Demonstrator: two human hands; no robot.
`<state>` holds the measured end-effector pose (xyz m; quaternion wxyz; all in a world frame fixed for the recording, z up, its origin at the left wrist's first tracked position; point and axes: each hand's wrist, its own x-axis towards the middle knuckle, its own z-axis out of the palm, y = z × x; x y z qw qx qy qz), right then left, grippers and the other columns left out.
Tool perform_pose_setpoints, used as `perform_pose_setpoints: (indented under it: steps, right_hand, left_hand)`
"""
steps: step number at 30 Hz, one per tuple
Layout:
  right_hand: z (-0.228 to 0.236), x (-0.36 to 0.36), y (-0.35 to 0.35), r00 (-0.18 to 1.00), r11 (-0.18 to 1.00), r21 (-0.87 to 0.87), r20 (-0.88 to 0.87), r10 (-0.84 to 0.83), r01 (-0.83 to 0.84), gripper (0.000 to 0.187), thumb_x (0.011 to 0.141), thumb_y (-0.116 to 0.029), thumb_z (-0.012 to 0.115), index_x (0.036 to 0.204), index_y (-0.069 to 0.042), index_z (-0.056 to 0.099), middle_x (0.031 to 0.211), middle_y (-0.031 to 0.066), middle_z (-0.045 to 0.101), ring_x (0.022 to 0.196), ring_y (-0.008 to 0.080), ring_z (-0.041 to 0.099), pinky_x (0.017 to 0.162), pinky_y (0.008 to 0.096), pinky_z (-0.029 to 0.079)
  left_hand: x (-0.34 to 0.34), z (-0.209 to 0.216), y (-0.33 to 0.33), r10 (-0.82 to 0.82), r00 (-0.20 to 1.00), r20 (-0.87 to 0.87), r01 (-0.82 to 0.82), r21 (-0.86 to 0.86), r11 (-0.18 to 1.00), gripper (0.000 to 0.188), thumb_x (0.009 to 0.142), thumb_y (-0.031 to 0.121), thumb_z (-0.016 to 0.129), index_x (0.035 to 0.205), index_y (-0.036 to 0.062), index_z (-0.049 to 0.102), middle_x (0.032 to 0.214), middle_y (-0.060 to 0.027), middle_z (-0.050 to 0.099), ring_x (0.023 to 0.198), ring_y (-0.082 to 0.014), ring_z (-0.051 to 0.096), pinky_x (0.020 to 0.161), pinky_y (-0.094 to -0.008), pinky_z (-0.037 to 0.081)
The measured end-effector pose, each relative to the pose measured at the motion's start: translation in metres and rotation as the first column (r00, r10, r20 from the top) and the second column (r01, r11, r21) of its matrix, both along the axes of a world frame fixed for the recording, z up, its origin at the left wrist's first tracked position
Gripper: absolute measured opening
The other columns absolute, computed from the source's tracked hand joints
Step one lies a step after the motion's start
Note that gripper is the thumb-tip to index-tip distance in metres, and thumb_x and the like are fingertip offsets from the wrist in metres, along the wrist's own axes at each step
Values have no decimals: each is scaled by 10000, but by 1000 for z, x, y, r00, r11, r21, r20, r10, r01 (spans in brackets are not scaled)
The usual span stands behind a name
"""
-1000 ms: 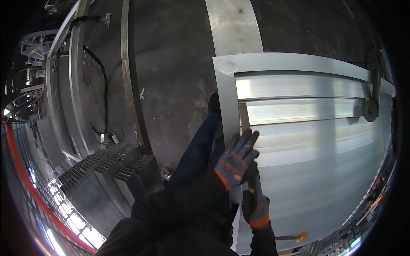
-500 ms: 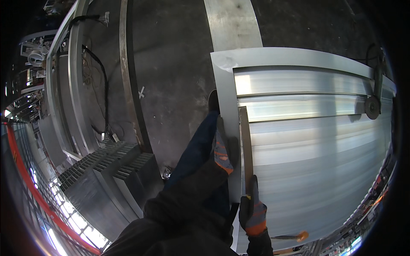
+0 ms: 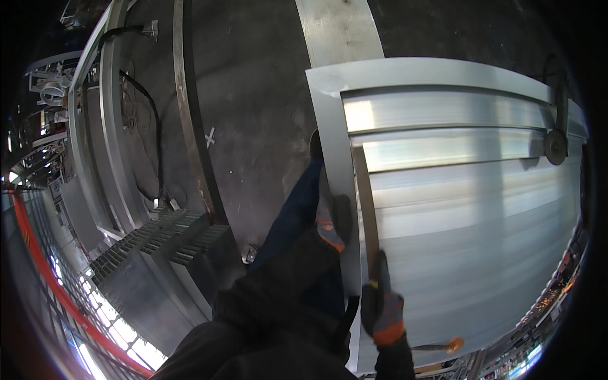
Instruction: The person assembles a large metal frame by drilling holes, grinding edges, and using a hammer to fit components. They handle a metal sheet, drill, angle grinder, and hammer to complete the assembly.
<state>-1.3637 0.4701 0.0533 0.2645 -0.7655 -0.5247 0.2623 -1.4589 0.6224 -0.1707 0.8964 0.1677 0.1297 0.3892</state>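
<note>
A large silvery metal panel (image 3: 456, 218) with ribbed slats lies in front of me, bordered by a flat pale frame (image 3: 332, 126). My left hand (image 3: 328, 221), in a grey and orange glove, grips the frame's left edge; its fingers are partly hidden. Just inside that edge lies a long, narrow, dark flat bar (image 3: 365, 202). My right hand (image 3: 384, 310), gloved alike, is closed around the bar's near end, with one finger stretched forward along it. To its right, an orange-ended tool with a thin shaft (image 3: 454, 345) rests on the panel.
A dark round wheel on an arm (image 3: 556, 147) stands at the panel's far right. Stacked grey metal sections with slotted ends (image 3: 183, 272) are at the left, beside long metal rails (image 3: 117, 139) and a black cable (image 3: 154, 107). A wide metal strip (image 3: 342, 31) extends beyond the frame.
The view has shifted slightly, so the panel and frame sit a little higher. The bar's near end and my right hand have moved slightly right. My left hand stays at the frame edge.
</note>
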Motion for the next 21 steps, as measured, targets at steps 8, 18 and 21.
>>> perform_pose_setpoints:
  steps: [8,18,21]
  right_hand:
    - [-14,-1,-27,946,945,-317,-324,-25,-83,279,905,-113,570,1142,33,584,888,182,607,755,320,609,609,409,474]
    - [-8,2,-8,834,856,-515,-455,-312,39,149,943,-116,567,1020,10,585,736,155,602,652,316,607,547,385,458]
    - [-14,-1,-16,883,901,-433,-416,-216,17,196,948,-121,544,1089,13,570,864,164,614,763,312,609,632,397,471]
  left_hand:
    - [-32,-11,-29,35,976,-216,-80,-202,976,453,1046,264,414,1459,92,344,1333,-73,502,1162,-184,528,964,-302,484]
    - [-27,-15,-27,-23,973,-231,-9,-139,990,430,1059,322,355,1427,100,376,1331,-82,502,1159,-180,535,971,-294,481]
    - [-28,-19,-28,-104,931,-350,14,-249,968,426,1059,320,357,1423,100,385,1318,-80,507,1154,-180,537,955,-293,492]
